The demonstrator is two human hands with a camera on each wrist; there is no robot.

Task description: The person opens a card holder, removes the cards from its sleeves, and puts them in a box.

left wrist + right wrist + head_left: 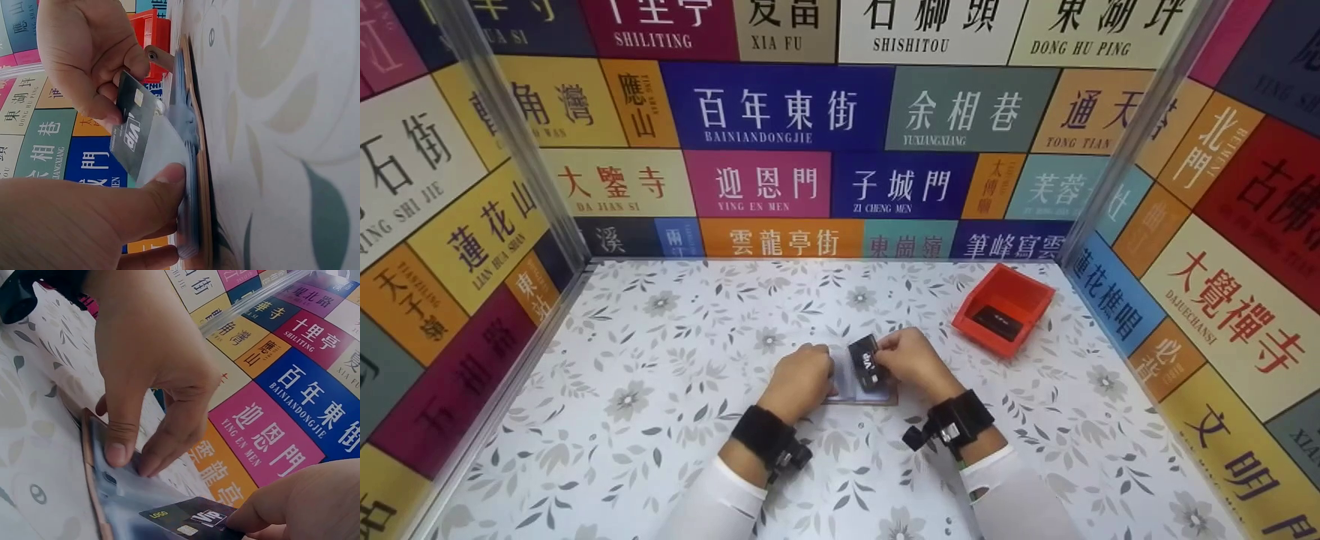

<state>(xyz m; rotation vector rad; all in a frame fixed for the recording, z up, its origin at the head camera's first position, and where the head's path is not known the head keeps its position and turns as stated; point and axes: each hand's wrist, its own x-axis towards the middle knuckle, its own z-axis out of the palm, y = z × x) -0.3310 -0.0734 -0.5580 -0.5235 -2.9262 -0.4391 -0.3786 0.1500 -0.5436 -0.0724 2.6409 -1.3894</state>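
Observation:
A card holder (pixel 845 384) with clear plastic sleeves and a brown cover lies open on the table between the hands. My left hand (pixel 801 381) pinches a clear sleeve (pixel 164 147) of it between thumb and fingers. From the right, my right hand (pixel 913 361) pinches a black VIP card (pixel 864 363) by its edge. That card is tilted, and part of it overlaps the clear sleeve in the left wrist view. A snap strap (pixel 160 58) sticks out from the holder's far side.
At the back right stands a red bin (pixel 1011 283) with a black card (pixel 997 322) inside. The table (pixel 660 465) has a leaf-patterned cover. Colourful sign-printed panels (pixel 780 105) wall in its back and both sides.

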